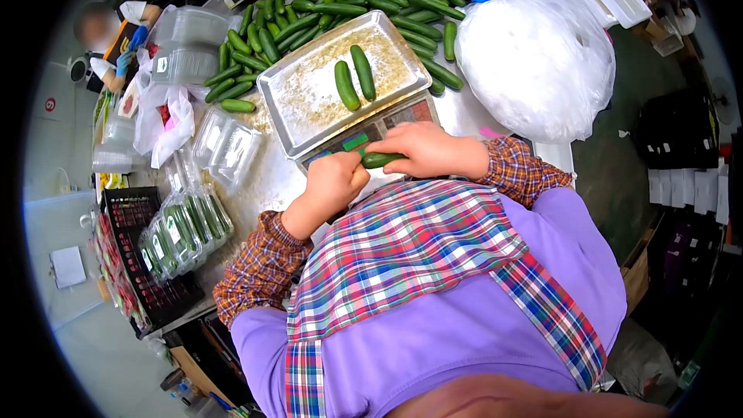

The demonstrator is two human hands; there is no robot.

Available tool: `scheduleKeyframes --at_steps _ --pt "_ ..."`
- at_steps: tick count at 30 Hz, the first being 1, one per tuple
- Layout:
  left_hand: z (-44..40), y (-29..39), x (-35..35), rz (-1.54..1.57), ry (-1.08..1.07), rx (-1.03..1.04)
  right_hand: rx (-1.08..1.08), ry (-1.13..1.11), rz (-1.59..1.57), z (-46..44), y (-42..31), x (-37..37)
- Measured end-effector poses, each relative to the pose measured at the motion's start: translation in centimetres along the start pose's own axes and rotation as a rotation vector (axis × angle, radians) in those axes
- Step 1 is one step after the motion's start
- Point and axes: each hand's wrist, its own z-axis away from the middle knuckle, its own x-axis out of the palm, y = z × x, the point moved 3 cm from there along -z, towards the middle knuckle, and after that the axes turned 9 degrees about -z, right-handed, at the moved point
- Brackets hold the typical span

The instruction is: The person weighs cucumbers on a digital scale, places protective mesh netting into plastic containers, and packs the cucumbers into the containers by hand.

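Observation:
Close to my apron, my right hand (429, 149) is closed over a short green cucumber (381, 160). My left hand (335, 183) is curled into a fist at the cucumber's left end; its fingers partly hide that tip. Just beyond my hands, a shallow metal tray (286, 120) rests on a weighing scale (375, 128), whose front panel is partly covered by my right hand. Two cucumbers (362, 73) lie side by side in the tray, which has brownish residue on its bottom.
A large heap of cucumbers (340, 0) lies behind the tray. A bulging clear plastic bag (534, 62) stands at right. Left are an open clear clamshell (226, 147), stacked clamshells (190, 39), and a black crate (139, 240) beside packed cucumber boxes (186, 228). Another person (116, 39) is at far left.

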Motion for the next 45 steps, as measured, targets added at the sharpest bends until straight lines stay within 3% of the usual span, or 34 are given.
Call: scheduleKeyframes --at_steps 7,9,10,12,14,17,18,19,21,22,23,25,27,29,31,33,37,38,42,45 --pt "0.4 -3.3 1.7 0.398 0.017 -0.295 -0.284 0.304 0.488 -2.2 -0.2 0.5" --pt "1.0 -4.7 3.0 0.812 -0.090 -0.516 -0.403 0.327 0.601 -2.8 -0.6 -0.2" --pt "0.9 -2.9 1.6 1.091 -0.188 -0.743 -0.485 0.347 0.659 -3.2 -0.7 -0.7" --pt "1.8 -2.6 1.4 1.614 -0.406 -0.736 -0.613 0.398 0.750 -4.3 0.6 -2.1" --pt "3.1 -1.7 0.6 1.916 -0.508 -0.743 -0.560 0.421 0.749 -4.7 0.8 -5.8" --pt "6.0 -5.0 -0.1 1.341 -0.247 -0.703 -0.285 0.563 0.282 -4.8 3.1 -8.7" --pt "7.2 -6.6 0.4 0.909 -0.042 -0.738 -0.065 0.628 -0.042 -4.5 5.2 -8.4" --pt "8.2 -7.8 0.2 0.642 -0.153 -0.828 0.114 0.660 -0.300 -4.5 6.7 -8.2" --pt "10.4 -8.3 0.9 0.232 -0.272 -0.599 0.343 0.501 -0.817 -4.3 7.9 -8.1" --pt "11.1 -7.5 0.4 0.334 -0.492 -0.731 0.390 0.485 -0.837 -4.4 8.5 -7.8" --pt "13.3 -8.8 2.6 0.314 -0.551 -0.573 0.439 0.471 -0.855 -4.6 9.5 -7.4" --pt "15.6 -9.3 3.1 0.091 -0.429 -0.239 0.522 0.452 -0.892 -5.4 10.9 -6.9" --pt "15.3 -11.5 2.0 0.024 -0.369 -0.445 0.590 0.443 -0.933 -6.3 11.9 -6.7" --pt "12.9 -12.5 -1.8 -0.004 -0.251 -0.785 0.580 0.420 -0.855 -7.4 13.5 -6.7" --pt "12.4 -15.8 -3.4 -0.369 0.074 -0.700 0.519 0.432 -0.700 -8.9 16.1 -6.3" --pt "12.4 -19.4 -4.0 -0.389 0.225 -0.684 0.409 0.483 -0.467 -10.1 18.7 -6.0" --pt "14.0 -27.2 -2.0 -0.688 0.103 -0.724 0.577 0.362 -0.251 -10.9 17.2 -5.6" --pt "14.4 -28.5 -1.3 -0.661 0.055 -0.799 0.550 0.320 -0.295 -10.8 16.9 -5.7" --pt "14.7 -29.7 0.0 -0.767 0.024 -0.741 0.529 0.323 -0.422 -8.9 15.2 -6.3" --pt "14.1 -29.7 -0.1 -0.772 0.016 -0.716 0.327 0.422 -0.038 -6.0 12.8 -10.8"
